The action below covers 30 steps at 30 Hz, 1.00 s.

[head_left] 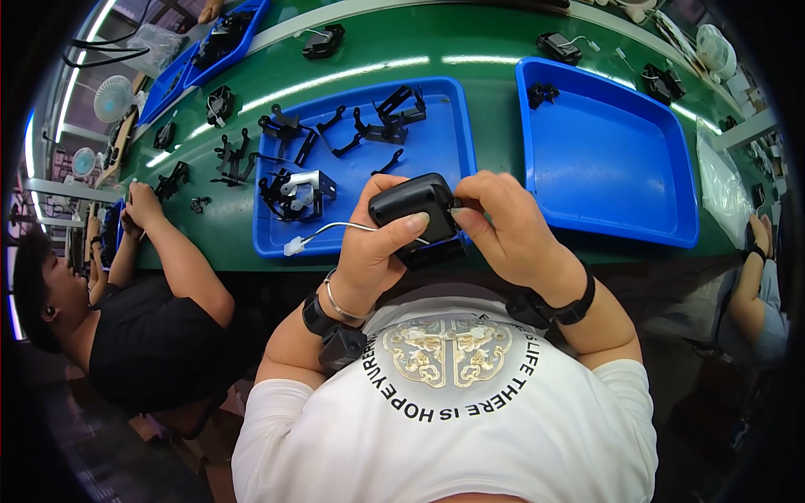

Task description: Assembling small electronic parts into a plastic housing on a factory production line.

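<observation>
One black case (pixel 408 201) is clasped in the left hand (pixel 369 245), thumb across its face, while the right hand (pixel 507 222) pinches at its right edge, on something too small to tell. A white plug (pixel 293 246) hangs left of the left hand; beyond that hand lies a blue tray (pixel 449 126) of black brackets (pixel 392 132), and beyond the right hand another tray (pixel 612 159), both on the green counter (pixel 495 101).

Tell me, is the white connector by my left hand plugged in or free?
Free: the connector shows at the end of the white cable, joined to nothing, left of the black device.
</observation>
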Motion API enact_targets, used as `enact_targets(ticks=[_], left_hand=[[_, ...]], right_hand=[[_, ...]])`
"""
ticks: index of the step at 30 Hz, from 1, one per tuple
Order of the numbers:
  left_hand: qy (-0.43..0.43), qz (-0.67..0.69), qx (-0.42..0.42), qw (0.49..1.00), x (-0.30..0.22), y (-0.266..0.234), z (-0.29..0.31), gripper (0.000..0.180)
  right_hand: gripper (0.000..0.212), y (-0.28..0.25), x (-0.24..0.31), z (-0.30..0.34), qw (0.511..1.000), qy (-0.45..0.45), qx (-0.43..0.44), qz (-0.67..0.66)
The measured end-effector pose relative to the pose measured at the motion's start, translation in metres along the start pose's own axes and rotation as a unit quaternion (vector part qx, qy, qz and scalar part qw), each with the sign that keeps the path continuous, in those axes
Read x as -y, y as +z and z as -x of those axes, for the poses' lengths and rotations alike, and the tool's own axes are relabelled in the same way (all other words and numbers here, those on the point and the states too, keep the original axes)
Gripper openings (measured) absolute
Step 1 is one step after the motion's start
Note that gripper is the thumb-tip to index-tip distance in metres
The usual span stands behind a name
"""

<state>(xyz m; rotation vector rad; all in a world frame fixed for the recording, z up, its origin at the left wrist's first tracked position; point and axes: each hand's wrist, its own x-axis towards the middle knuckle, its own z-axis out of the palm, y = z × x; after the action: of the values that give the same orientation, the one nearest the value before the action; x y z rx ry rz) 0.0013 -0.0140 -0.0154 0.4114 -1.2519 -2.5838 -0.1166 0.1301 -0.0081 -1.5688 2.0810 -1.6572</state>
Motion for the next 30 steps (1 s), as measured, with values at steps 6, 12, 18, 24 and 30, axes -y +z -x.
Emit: enact_targets(ticks=[6,12,18,24,30], left_hand=[[0.023,-0.018,0.012,1.0,-0.001,-0.002,0.006,0.041],[0.022,-0.026,0.0,0.999,0.002,-0.004,0.006,0.043],[0.101,-0.14,0.024,0.985,0.009,-0.007,0.008,0.044],[0.053,-0.059,0.02,0.997,0.004,0.001,0.01,0.041],[-0.004,0.004,0.019,1.0,-0.001,-0.003,0.008,0.039]], right_hand=[[0.02,0.0,0.005,0.0,0.998,0.006,0.025,0.055],[0.024,0.01,-0.002,-0.001,0.992,-0.078,-0.042,0.091],[0.027,0.01,-0.001,0.005,0.993,0.075,0.063,0.073],[0.023,0.006,-0.005,0.006,0.988,0.126,0.088,-0.017],[0.016,0.012,-0.011,0.003,0.992,-0.117,-0.045,0.027]])
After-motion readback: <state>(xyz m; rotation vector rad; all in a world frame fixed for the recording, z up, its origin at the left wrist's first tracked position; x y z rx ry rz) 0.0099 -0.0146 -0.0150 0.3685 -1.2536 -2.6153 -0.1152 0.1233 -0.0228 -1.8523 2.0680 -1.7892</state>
